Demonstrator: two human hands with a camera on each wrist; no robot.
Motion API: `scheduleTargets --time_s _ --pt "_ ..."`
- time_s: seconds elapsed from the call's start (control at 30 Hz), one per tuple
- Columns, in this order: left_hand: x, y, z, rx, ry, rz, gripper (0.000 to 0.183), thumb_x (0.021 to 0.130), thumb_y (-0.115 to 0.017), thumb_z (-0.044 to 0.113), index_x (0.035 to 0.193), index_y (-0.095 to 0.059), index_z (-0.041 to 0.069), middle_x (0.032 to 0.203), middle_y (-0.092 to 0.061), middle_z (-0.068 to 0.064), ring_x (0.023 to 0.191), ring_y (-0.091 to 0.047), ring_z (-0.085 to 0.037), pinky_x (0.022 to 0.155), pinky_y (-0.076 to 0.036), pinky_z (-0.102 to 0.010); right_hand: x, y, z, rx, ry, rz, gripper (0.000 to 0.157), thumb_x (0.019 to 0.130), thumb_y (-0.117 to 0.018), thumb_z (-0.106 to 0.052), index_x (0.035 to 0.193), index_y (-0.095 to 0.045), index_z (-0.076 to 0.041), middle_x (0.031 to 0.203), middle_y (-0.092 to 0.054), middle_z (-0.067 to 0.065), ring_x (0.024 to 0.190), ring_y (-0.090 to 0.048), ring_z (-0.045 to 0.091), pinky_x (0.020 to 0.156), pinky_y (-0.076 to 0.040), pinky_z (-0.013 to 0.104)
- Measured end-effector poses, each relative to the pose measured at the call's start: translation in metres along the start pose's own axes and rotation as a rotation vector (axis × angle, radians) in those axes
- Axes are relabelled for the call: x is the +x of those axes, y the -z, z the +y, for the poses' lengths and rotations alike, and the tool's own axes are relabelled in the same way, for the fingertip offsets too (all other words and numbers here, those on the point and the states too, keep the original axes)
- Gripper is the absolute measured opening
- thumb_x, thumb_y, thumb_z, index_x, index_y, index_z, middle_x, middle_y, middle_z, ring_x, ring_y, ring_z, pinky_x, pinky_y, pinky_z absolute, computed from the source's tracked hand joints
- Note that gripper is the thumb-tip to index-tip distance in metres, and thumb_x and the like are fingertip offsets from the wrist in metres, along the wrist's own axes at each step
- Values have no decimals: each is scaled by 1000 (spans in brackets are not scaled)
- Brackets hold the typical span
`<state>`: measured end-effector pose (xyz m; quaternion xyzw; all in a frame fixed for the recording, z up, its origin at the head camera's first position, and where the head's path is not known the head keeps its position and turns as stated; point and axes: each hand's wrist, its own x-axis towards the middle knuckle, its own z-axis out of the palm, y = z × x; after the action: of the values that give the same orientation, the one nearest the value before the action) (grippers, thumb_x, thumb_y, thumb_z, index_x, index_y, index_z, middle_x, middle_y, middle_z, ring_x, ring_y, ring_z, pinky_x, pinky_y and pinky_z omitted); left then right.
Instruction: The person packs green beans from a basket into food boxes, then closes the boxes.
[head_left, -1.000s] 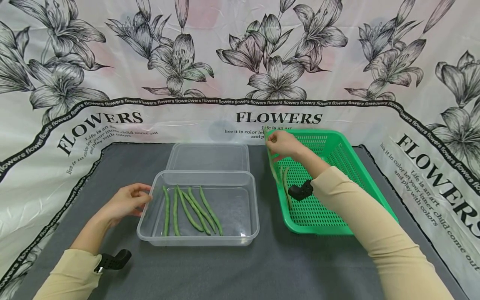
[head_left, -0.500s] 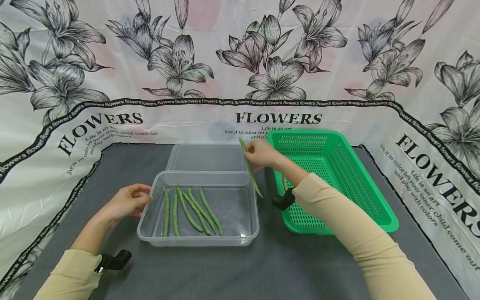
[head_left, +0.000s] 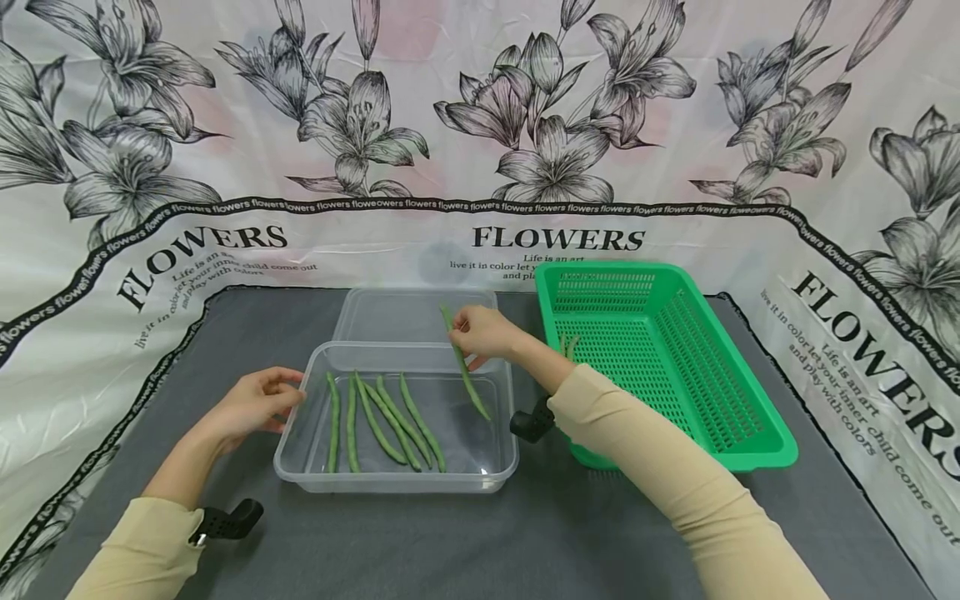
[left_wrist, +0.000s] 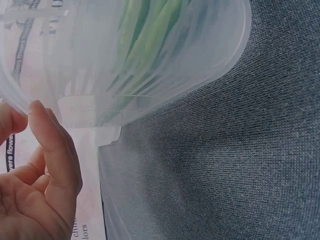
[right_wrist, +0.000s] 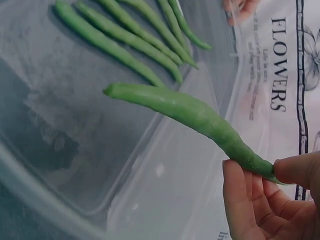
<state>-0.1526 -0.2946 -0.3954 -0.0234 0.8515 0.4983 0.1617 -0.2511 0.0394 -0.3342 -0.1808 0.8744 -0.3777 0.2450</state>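
Observation:
My right hand (head_left: pixel 483 333) pinches one green bean (head_left: pixel 468 385) near its far end, over the right part of a clear plastic container (head_left: pixel 397 482). In the right wrist view, thumb and fingertips grip the tapered end of that green bean (right_wrist: pixel 190 115), and its body slants over the container. Several green beans (head_left: pixel 351 425) lie side by side in the container's left and middle. At its left rim, my left hand (head_left: pixel 251 404) pinches the edge. The left wrist view has the thumb and forefinger (left_wrist: pixel 42 125) at that rim, the beans blurred through the wall.
A green perforated basket (head_left: pixel 750 458) stands to the right, a couple of beans (head_left: pixel 570 346) at its left side, partly hidden by my right arm. Behind the container lies a clear lid (head_left: pixel 390 312). Grey cloth covers the table, and a flower-printed sheet rises behind.
My right hand has carried the green bean leftward from the basket, across the gap, to over the container. My left hand has stayed at the rim.

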Motion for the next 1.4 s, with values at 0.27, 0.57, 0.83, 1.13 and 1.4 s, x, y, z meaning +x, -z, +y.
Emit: scheduleTargets --time_s 0.27,0.57,0.83,1.13,1.4 --pt "-2 1 1 5 3 2 52 94 -54 27 134 -37 -1 102 -58 -15 86 -55 -20 68 -53 -35 3 -24 -3 -1 26 -16 20 96 -49 -13 111 -50 0 115 -56 18 86 -62 26 66 -56 36" --pt "-2 -1 -3 -7 4 6 49 93 -54 25 133 -39 -1 101 -58 -17 85 -55 -21 68 -53 -35 6 -47 -5 -63 40 -45 17 94 -51 -13 107 -52 -2 113 -58 18 66 -64 19 63 -56 36" --pt "-1 -1 -3 -15 -7 6 51 93 -55 26 133 -38 -1 100 -58 -15 84 -55 -20 68 -53 -35 5 -52 -6 -72 27 -85 10 94 -51 -10 99 -52 -2 100 -62 15 65 -61 18 65 -56 39" --pt "-2 0 -3 -11 -2 9 52 93 -55 26 133 -38 -1 103 -57 -17 85 -55 -21 68 -53 -35 5 -52 -3 -178 19 -115 14 95 -51 -14 103 -52 -3 80 -62 12 69 -64 27 63 -56 39" --pt "-2 -2 -1 -16 -10 4 52 93 -54 25 134 -37 -2 101 -58 -15 83 -55 -19 67 -53 -34 2 -40 0 -280 42 -77 22 96 -50 -19 112 -53 -5 90 -65 15 73 -66 30 60 -55 36"
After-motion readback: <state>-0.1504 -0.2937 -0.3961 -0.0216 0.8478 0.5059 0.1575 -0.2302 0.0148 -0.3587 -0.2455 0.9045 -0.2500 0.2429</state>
